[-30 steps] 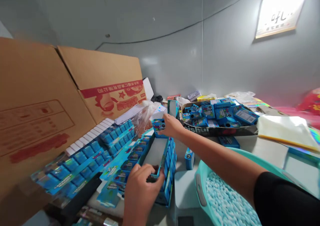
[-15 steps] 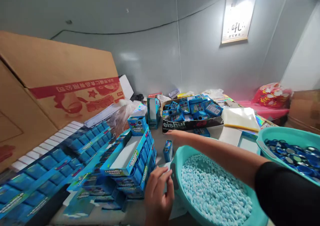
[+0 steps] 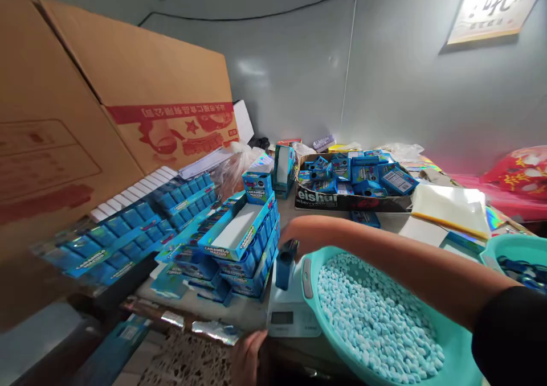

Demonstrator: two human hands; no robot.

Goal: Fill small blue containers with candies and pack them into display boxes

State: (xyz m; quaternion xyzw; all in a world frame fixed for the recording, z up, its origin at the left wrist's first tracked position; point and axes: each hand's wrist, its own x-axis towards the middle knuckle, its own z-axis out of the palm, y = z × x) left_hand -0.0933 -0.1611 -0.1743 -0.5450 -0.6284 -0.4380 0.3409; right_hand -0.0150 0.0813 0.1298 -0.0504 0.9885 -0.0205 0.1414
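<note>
A small blue box (image 3: 285, 263) stood upright on a white scale (image 3: 290, 312) just below the middle of the frame, its card glossy and its print too small to read. The right hand (image 3: 301, 233) reached across from the lower right, bare forearm over the basin, and sat directly above the box; its fingers were hidden behind the wrist, so whether they gripped the box could not be told. The left hand (image 3: 248, 360) showed only partly at the bottom edge, near the scale's front corner, and its fingers were cut off, so their state could not be told either.

Just right of the scale, a round teal plastic basin (image 3: 310, 272) held a heap of pale blue, pill-shaped candies (image 3: 376, 317), smooth and matte. At the right edge a second teal basin (image 3: 508, 246) carried dark blue round pieces.

Left of the scale stood a stack of blue cardboard trays (image 3: 239, 243), the top one with a white floor and "CARAMELO MACIZO" printed on its side. One box (image 3: 257, 185) with the same words stood at its far end.

Further back, a shallow black carton (image 3: 337, 199) reading "eishu" held loose blue boxes. Clear plastic sheets (image 3: 450, 206) lay to its right on the grey bench (image 3: 388, 221). In the upper left a large brown cardboard carton (image 3: 128, 90) bore a red band of Chinese characters.
</note>
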